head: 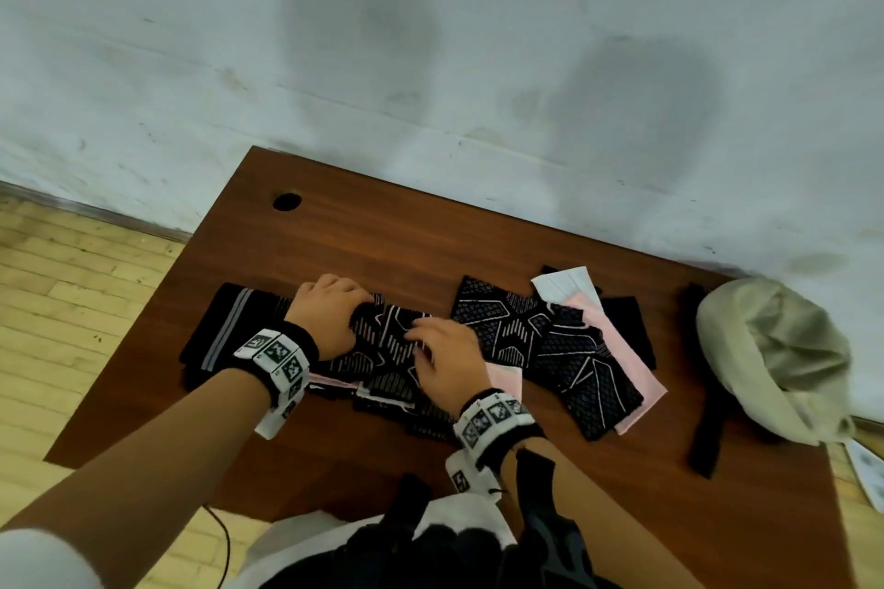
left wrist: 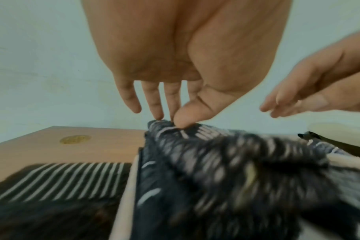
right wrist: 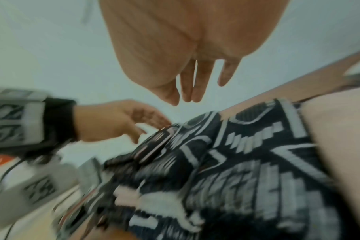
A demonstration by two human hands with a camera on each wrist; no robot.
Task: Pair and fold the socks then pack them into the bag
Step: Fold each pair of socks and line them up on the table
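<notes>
My left hand [left wrist: 181, 68] pinches a patterned sock [head: 392, 349], right hand [head: 447, 359] loose-fingered; nothing's in the bag [head: 775, 349] yet.

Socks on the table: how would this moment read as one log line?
left hand pinches patterned sock | right hand open above it | bag at table's right
</notes>
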